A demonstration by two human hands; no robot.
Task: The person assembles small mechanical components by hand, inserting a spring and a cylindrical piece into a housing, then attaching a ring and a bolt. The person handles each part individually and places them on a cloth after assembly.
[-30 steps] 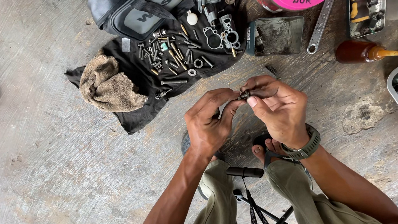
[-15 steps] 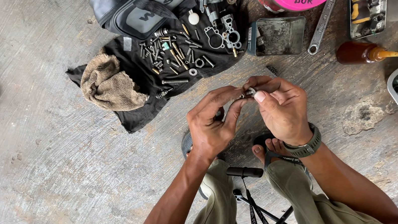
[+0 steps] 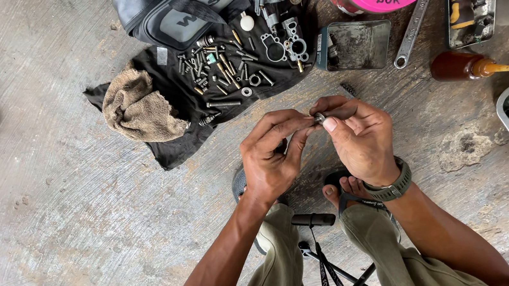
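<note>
We hold a small metal fitting (image 3: 318,117) in front of us, above the concrete floor (image 3: 70,224), just short of the near edge of the black cloth (image 3: 170,140). Our left hand (image 3: 272,157) pinches it between thumb and forefinger, the other fingers curled beneath; our right hand (image 3: 360,136) meets it from the other side, thumb and fingertips pressed onto the same piece. It looks light, hard and stiff, likely slick with oil, so we judge it best gripped by its sides, close to the fingertips, since it could slip and roll away. On the cloth lie scattered bolts and screws (image 3: 220,76) and a tan rag (image 3: 137,109). A metal tin (image 3: 353,47) and a wrench (image 3: 415,29) lie beyond.
</note>
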